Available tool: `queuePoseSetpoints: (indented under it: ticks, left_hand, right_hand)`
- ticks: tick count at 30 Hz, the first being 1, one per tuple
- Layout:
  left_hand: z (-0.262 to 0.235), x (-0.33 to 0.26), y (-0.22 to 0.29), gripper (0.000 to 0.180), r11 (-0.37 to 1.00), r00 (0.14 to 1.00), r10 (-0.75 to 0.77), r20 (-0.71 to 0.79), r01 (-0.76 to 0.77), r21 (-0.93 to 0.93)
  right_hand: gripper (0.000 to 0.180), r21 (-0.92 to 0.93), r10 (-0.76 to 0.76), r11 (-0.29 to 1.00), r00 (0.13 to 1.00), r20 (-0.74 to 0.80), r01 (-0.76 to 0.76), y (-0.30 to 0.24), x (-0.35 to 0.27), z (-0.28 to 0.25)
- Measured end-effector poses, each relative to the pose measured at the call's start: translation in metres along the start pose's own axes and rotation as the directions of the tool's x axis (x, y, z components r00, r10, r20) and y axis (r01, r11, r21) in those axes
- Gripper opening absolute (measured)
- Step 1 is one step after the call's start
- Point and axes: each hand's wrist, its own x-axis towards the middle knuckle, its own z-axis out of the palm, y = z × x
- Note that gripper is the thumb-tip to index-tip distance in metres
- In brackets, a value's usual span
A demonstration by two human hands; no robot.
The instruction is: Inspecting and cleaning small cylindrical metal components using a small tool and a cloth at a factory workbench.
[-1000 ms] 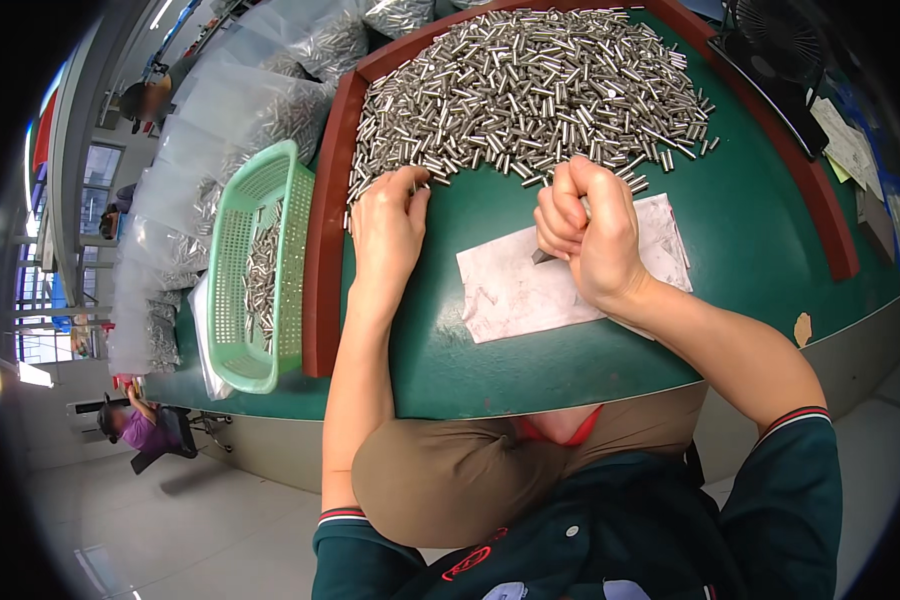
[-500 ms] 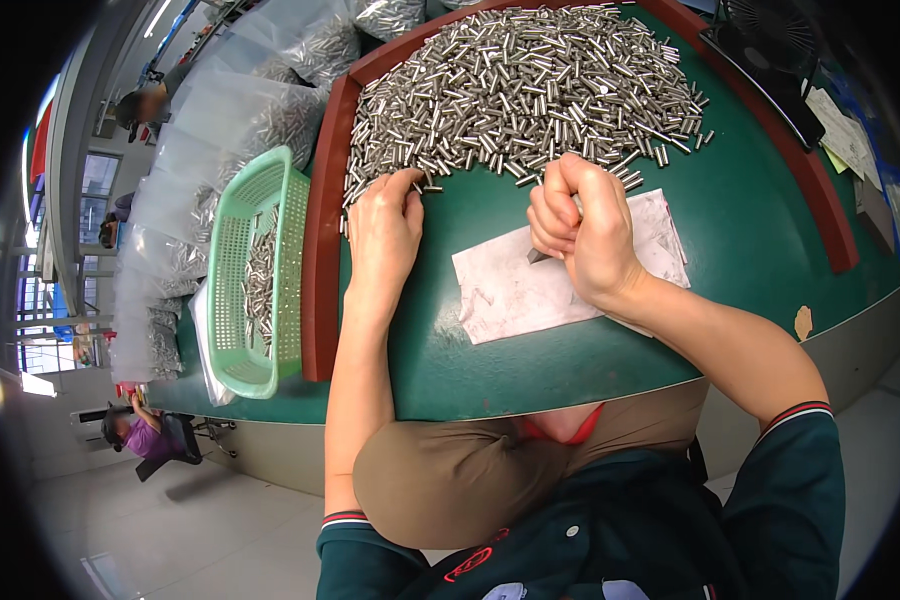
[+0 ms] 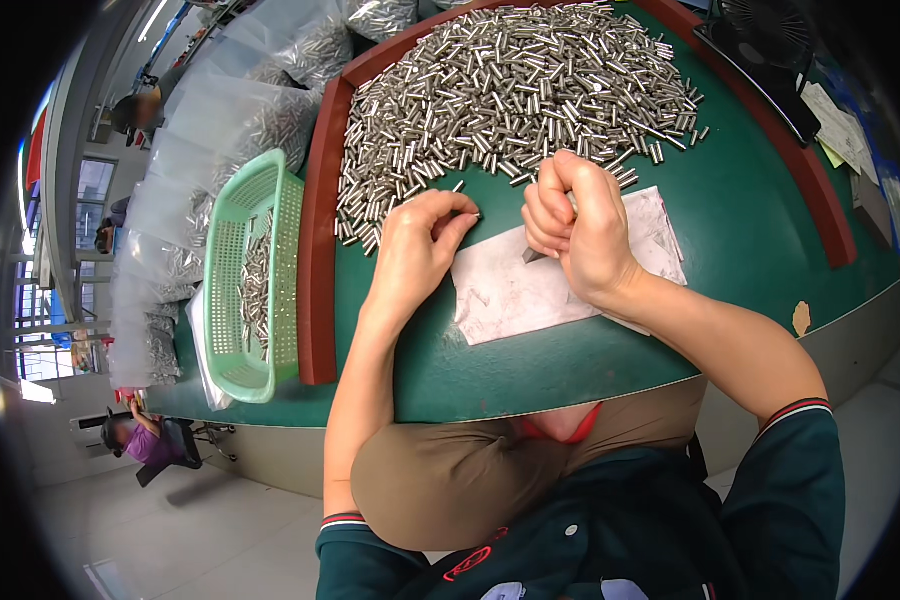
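Curling into a tight fist, the right hand point(image 3: 582, 225) grips a small tool whose dark tip pokes out below the fingers onto the white paper sheet point(image 3: 530, 285); most of the tool is hidden inside the fist. Just to its left, the left hand point(image 3: 418, 250) rests loosely open on the green table point(image 3: 750, 230), fingertips touching the near edge of the heap of small metal cylinders point(image 3: 510, 90). Whether those fingertips pinch a cylinder cannot be told. A green basket point(image 3: 232, 290) sits far left.
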Motion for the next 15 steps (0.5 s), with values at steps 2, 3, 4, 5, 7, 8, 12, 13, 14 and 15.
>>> queuePoseSetpoints:
  ticks: [2, 3, 4, 5, 7, 8, 12, 13, 14, 15]
  left_hand:
    - [0.0008, 0.0005, 0.0034, 0.007, 0.999, 1.000, 0.010, -0.004, -0.010, -0.032]
    - [0.0005, 0.0006, 0.0043, 0.007, 0.999, 1.000, 0.006, 0.000, -0.006, -0.034]
    - [0.0003, 0.0005, 0.0044, 0.007, 0.999, 1.000, -0.001, 0.002, 0.001, -0.034]
    - [0.0006, 0.0004, 0.0038, 0.007, 0.999, 1.000, 0.000, 0.003, 0.000, -0.034]
    - [0.0015, -0.0002, 0.0017, 0.007, 0.999, 1.000, 0.006, 0.011, -0.006, -0.041]
    - [0.0013, -0.0003, 0.0014, 0.007, 0.999, 1.000, 0.006, 0.011, -0.006, -0.040]
    - [0.0007, -0.0006, 0.0015, 0.008, 0.997, 1.000, 0.000, 0.024, 0.002, -0.083]
    - [0.0002, -0.0011, 0.0015, 0.008, 0.993, 1.000, -0.010, 0.025, 0.013, -0.117]
    - [0.0001, -0.0013, 0.0010, 0.008, 0.993, 1.000, -0.009, 0.024, 0.011, -0.116]
    - [0.0001, -0.0015, 0.0002, 0.007, 0.978, 0.999, -0.036, 0.034, 0.042, -0.203]
  right_hand:
    - [0.036, 0.000, -0.002, 1.000, 1.000, -0.005, 0.002, -0.0012, -0.0002, 0.0003]
    - [0.036, -0.001, 0.001, 1.000, 1.000, -0.010, -0.001, -0.0018, -0.0002, 0.0006]
    - [0.036, -0.001, 0.006, 1.000, 1.000, -0.011, -0.006, -0.0019, 0.0001, 0.0005]
    - [0.036, 0.000, 0.005, 1.000, 1.000, -0.013, -0.005, -0.0020, 0.0001, 0.0003]
    - [0.036, 0.001, 0.011, 1.000, 1.000, -0.011, -0.011, -0.0021, 0.0001, 0.0002]
    - [0.036, 0.001, 0.011, 1.000, 1.000, -0.011, -0.011, -0.0021, 0.0001, 0.0001]
    - [0.037, 0.001, 0.010, 1.000, 1.000, -0.010, -0.010, -0.0016, 0.0002, -0.0006]
    - [0.037, 0.000, 0.012, 1.000, 1.000, -0.008, -0.012, -0.0013, 0.0004, -0.0006]
    - [0.037, 0.000, 0.010, 1.000, 1.000, -0.007, -0.010, -0.0014, 0.0004, -0.0004]
    - [0.037, 0.003, 0.011, 1.000, 1.000, -0.008, -0.011, -0.0016, 0.0003, -0.0001]
